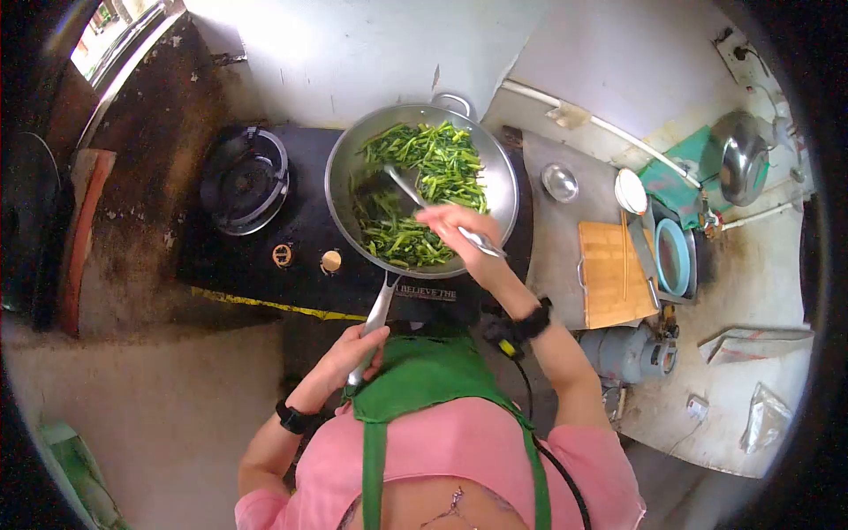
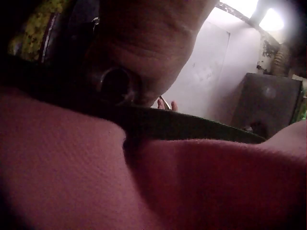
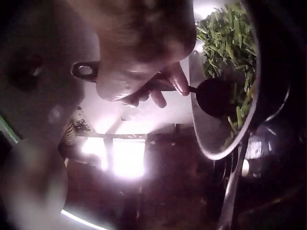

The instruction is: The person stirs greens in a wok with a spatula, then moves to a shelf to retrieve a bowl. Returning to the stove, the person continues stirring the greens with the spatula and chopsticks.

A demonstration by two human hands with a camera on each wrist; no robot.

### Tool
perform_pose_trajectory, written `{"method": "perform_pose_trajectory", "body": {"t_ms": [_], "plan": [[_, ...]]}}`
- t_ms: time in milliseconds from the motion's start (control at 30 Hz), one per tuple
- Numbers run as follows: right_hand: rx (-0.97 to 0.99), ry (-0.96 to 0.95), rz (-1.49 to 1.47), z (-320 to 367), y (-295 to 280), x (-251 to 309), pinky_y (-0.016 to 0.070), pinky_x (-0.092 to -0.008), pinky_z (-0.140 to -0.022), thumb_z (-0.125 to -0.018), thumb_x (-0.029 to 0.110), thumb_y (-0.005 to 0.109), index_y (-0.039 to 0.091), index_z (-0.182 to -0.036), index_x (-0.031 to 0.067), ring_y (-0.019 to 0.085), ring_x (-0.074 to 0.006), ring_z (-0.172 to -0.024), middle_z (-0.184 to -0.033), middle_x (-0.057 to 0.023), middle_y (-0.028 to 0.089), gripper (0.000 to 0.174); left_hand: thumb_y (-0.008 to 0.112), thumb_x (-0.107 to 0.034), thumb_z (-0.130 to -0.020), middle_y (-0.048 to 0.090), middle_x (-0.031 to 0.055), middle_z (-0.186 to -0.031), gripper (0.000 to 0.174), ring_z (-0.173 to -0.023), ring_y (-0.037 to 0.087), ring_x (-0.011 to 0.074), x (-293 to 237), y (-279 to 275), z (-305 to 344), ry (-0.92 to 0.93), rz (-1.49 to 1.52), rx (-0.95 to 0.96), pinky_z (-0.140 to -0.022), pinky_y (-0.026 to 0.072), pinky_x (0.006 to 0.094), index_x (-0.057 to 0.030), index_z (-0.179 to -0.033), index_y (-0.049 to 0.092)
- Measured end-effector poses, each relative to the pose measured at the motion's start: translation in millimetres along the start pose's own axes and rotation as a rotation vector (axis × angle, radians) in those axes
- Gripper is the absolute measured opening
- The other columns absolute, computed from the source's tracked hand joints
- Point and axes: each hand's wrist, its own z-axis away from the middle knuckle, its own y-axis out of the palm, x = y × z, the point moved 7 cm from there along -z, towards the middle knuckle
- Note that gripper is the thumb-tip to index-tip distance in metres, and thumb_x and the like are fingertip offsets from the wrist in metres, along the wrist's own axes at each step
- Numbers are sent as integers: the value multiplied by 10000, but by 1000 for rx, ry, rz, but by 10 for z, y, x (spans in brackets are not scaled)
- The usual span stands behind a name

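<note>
Chopped green stalks lie in the wide metal pan, heaped thickest toward its far and right sides, with a smaller pile near its front rim. The dark head of a spatula sits among them in the pan's left half, its shaft slanting back over the stalks toward the right front rim.

Above that part of the pan, the right hand is clamped round the spatula's handle, whose end sticks out behind the palm. At the front of the pan, the left hand has its fingers wrapped round the lower part of the pan's long handle, close against a green apron.

The pan stands on a black stove; left of it is a second burner. Right of the pan, on a counter, sit a small metal bowl and, farther out, a white bowl; what either holds is too small to tell. Beyond the metal bowl, counting from the pan, a wooden board carries chopsticks and a knife, with a light-blue basin just past them.
</note>
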Motion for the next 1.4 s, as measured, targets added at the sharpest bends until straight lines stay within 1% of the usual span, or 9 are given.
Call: {"method": "perform_pose_trajectory", "body": {"t_ms": [67, 167, 367, 567, 700, 967, 1100, 1300, 1400], "plan": [[-107, -297, 7, -292, -36, -39, 408, -222, -590, -848, 86, 567, 612, -793, 21, 524, -76, -660, -898, -60, 667, 97, 526, -334, -889, 473, 32, -571, 285, -397, 436, 118, 1, -13, 20, 0, -2, -28, -360, 329, 245, -75, -806, 442], [-166, -343, 87, -361, -326, 90, 416, -212, -612, -850, 81, 566, 634, -836, 18, 540, -61, -693, -887, -56, 665, 94, 525, -325, -889, 471, 32, -566, 275, -395, 435, 119, -21, -28, 10, 0, -14, -11, -357, 327, 247, -77, -801, 443], [-448, -33, -61, 299, -502, -68, 446, -216, -695, -872, 94, 550, 629, -834, -19, 574, -76, -786, -898, -57, 663, 142, 533, -325, -888, 467, 28, -554, 280, -391, 430, 116, -53, -14, 29, -10, 8, -28, -352, 324, 248, -81, -783, 444], [-174, -5, -120, 590, -430, 322, 467, -289, -818, -911, 165, 505, 589, -773, -27, 618, -170, -891, -948, -103, 656, 251, 533, -320, -889, 470, 25, -562, 283, -390, 430, 117, -70, -12, 50, -17, 19, -5, -355, 336, 248, -78, -774, 442], [62, -71, 290, 589, -606, 617, 476, -272, -733, -842, 80, 570, 595, -738, 6, 621, -143, -826, -940, -111, 663, 130, 531, -317, -889, 468, 24, -565, 283, -390, 430, 117, -53, -10, 32, -7, 24, 16, -357, 341, 250, -73, -776, 441], [-220, -164, 99, -33, -420, 6, 470, -258, -659, -833, 23, 554, 530, -709, -17, 597, -125, -755, -910, -87, 665, 133, 534, -332, -884, 472, 25, -569, 292, -390, 434, 120, -49, -15, 48, -7, -33, -16, -360, 344, 250, -76, -782, 441], [-66, -210, 60, 180, -354, 174, 469, -273, -633, -823, 15, 564, 536, -715, -19, 608, -131, -731, -879, -87, 666, 116, 535, -336, -885, 472, 23, -572, 290, -393, 435, 116, -23, -35, 26, -13, -9, -15, -360, 342, 247, -82, -781, 441], [213, -187, 505, 281, -503, 608, 474, -284, -630, -817, 28, 572, 568, -722, -12, 622, -147, -715, -850, -107, 660, 103, 530, -337, -889, 469, 23, -566, 293, -392, 430, 111, -27, -28, 20, -6, 6, -13, -364, 342, 241, -82, -778, 440], [-161, -233, 376, 29, -560, 481, 462, -268, -625, -821, 40, 572, 568, -709, -1, 608, -128, -707, -845, -96, 662, 119, 535, -336, -888, 465, 23, -561, 294, -390, 426, 110, -39, -26, 24, -3, 2, -25, -364, 340, 241, -81, -775, 442]]}}
